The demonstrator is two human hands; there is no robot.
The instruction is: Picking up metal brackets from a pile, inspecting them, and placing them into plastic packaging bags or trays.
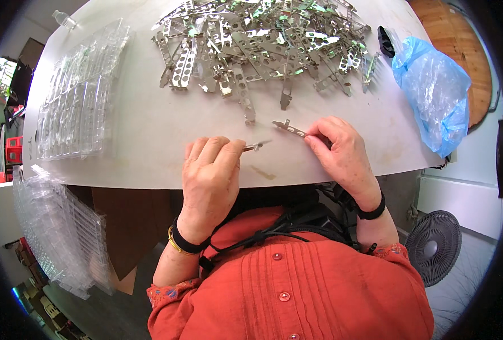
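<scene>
My right hand [342, 144] is closed on one end of a flat metal bracket with holes [293, 130], held just over the near part of the table. The bracket's free end points left, with a small tab rising from it. My left hand [213, 164] is closed on a slim, small tool with a pointed tip [256, 146]; its grip is hidden by the fingers, and I cannot make out its exact kind. The tip points toward the bracket without touching it. Beyond both hands lies a large pile of similar perforated metal brackets [263, 48].
Clear plastic trays [81, 96] lie on the white table's [144, 136] left side, and more trays [64, 226] are stacked below its left edge. At the right edge sits a blue plastic bag [433, 90]. A black fan [433, 248] stands at lower right.
</scene>
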